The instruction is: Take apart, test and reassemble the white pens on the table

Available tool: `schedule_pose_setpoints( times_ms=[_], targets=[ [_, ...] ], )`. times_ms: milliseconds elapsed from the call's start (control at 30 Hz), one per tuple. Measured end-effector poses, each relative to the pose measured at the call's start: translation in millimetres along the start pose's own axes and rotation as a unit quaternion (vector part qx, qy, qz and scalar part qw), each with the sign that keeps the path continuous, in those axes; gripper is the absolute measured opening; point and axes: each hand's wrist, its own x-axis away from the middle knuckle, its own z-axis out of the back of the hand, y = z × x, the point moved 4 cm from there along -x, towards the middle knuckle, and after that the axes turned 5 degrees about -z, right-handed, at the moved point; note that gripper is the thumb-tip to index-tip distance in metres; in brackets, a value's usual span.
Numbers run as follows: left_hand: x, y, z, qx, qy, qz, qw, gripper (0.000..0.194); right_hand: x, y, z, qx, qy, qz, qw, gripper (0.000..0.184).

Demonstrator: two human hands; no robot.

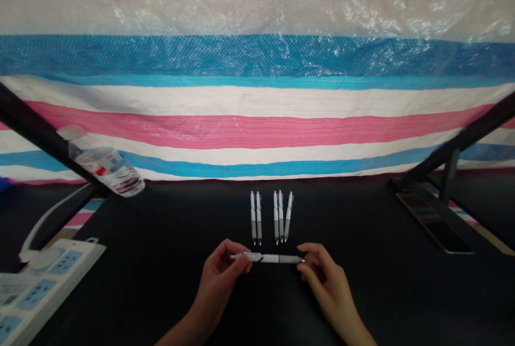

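A white and grey pen (269, 258) is held level just above the black table (362, 260), between both hands. My left hand (220, 276) pinches its clip end with thumb and fingers. My right hand (324, 276) pinches the tip end. Beyond the held pen, several matching pens (272, 217) lie side by side on the table, tips pointing toward me, in a pair and a group of three.
A clear plastic water bottle (105, 168) stands at the left rear. A white power strip (38, 287) with a plugged cable lies at the left edge. A dark stand (434, 217) sits at the right. A striped tarp (257, 94) hangs behind the table.
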Motion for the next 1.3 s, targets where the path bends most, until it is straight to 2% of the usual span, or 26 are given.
schedule_pose_setpoints(
  times_ms=[333, 433, 633, 867, 1000, 1100, 1167, 1233, 1300],
  targets=[
    [0, 2, -1.9, 0.001, -0.001, -0.007, 1.0, 0.029, 1, -14, -1, 0.053, -0.03, 0.029, 0.998, 0.023],
    [1, 1, 1.1, -0.014, -0.004, -0.012, 1.0, 0.028, 1, -18, -3, 0.064, -0.035, 0.05, 0.996, 0.031],
    [1, 7, 0.0, -0.038, 0.001, -0.031, 0.999, 0.031, 3, -23, -6, 0.079, -0.047, 0.05, 0.995, 0.042],
    [-2, 3, -8.8, -0.022, -0.027, -0.05, 0.998, 0.024, 2, -27, -12, 0.1, -0.069, 0.074, 0.99, 0.036],
    [-6, 0, -7.2, 0.0, -0.001, -0.06, 0.998, 0.025, 3, -30, -20, 0.143, -0.077, 0.11, 0.981, 0.032],
    [-8, 1, -7.7, 0.03, 0.014, -0.054, 0.998, 0.033, 5, -34, -25, 0.161, -0.079, 0.124, 0.976, 0.025],
    [-9, 3, -8.7, 0.05, 0.017, -0.054, 0.997, 0.047, 6, -36, -27, 0.151, -0.079, 0.123, 0.978, 0.021],
    [-9, 5, -8.6, 0.061, 0.018, -0.059, 0.996, 0.065, 7, -37, -28, 0.139, -0.079, 0.12, 0.98, 0.028],
    [-10, 7, -7.6, 0.049, 0.013, -0.068, 0.996, 0.07, 7, -38, -30, 0.138, -0.087, 0.119, 0.979, 0.031]
  ],
)
